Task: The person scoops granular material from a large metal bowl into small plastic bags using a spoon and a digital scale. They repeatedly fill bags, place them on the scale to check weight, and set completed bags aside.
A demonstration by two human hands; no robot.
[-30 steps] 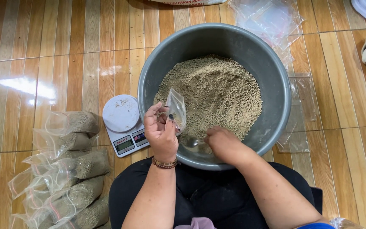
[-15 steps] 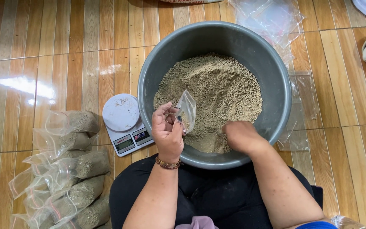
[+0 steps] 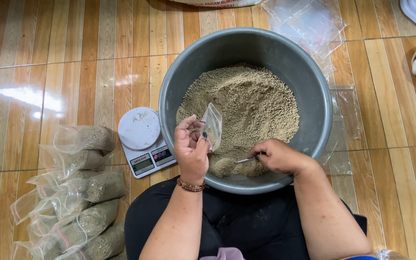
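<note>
Now the right hand [image 3: 278, 156] has dipped its metal scoop [image 3: 239, 161] into the loose, spilly grain [image 3: 251, 103] at the near side of the big grey bowl [image 3: 314, 86]. Left hand [image 3: 192, 149] pinches a soft, floppy bag [image 3: 213, 125] by its rim, maybe empty.

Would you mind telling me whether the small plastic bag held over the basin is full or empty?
Empty, as far as shows: the bag, pinched in the left hand, looks clear, with no pellets visible inside.
</note>
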